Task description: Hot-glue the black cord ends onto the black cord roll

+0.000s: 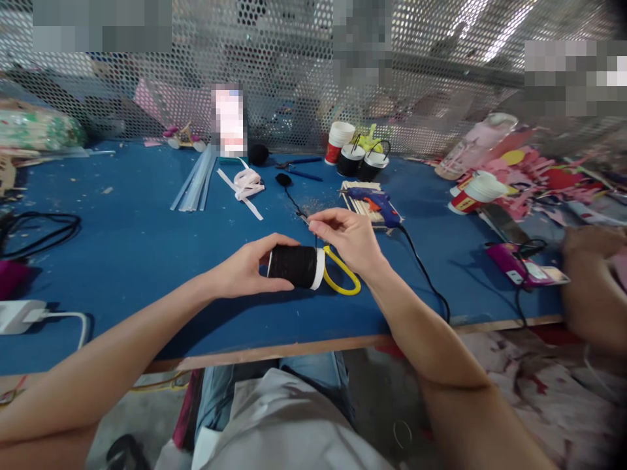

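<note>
Left hand (245, 271) reaching in from the lower left of the frame, forearm long and almost level, fingers curled around a black spool (295, 266), thumb on top and the other fingers under it. Right hand (345, 238) coming from the lower right, wrist bent, thumb and forefinger pinched together at the upper left of the hand, on what looks like a thin black thread (294, 201); too fine to tell surely whether gripped.

Spool lying on its side, wound with black material, white rim at its right end. Held just above the blue bench (132, 241), in the centre of the frame, between both hands: closed inside the left one, touching or almost touching the heel of the right one. Thread running from the pinched fingers up toward a small black lump near the middle top of the bench.

Yellow-handled scissors (343, 274) on the bench just under the right hand, beside the white rim. Blue glue gun (372, 202) resting on wooden sticks, behind the right hand. Another person's hand (592, 281) at the right edge of the frame.
</note>
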A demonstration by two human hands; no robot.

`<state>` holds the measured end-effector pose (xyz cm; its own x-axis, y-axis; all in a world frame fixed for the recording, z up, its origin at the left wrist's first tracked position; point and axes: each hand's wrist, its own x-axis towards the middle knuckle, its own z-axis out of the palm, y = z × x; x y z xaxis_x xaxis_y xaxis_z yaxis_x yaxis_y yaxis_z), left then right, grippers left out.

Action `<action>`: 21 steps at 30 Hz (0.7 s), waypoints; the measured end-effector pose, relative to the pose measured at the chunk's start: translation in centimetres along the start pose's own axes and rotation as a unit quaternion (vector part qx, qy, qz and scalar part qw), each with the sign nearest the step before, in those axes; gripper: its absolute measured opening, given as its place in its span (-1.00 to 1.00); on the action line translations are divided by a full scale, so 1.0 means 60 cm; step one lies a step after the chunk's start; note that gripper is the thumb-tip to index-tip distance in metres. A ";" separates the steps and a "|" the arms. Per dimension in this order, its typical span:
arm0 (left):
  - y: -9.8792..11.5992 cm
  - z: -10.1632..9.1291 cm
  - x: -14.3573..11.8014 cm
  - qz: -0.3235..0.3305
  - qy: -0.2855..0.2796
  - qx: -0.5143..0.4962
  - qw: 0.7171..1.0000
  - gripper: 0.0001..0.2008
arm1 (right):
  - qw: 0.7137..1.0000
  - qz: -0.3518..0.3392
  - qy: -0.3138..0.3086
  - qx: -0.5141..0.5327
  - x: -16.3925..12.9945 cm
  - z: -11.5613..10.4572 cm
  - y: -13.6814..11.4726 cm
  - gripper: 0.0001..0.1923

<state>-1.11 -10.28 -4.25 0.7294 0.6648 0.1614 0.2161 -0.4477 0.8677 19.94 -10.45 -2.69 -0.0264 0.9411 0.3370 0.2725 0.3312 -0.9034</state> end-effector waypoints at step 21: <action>-0.004 -0.002 0.002 0.158 0.062 0.132 0.977 -0.50 | 0.996 -0.064 -0.003 -0.059 -0.006 0.002 0.011 -0.88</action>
<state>-1.11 -10.01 -4.40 0.7064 0.5289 0.4705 0.1647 -0.7692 0.6174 20.00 -10.53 -3.46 -0.0750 0.8919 0.4460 0.3768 0.4395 -0.8154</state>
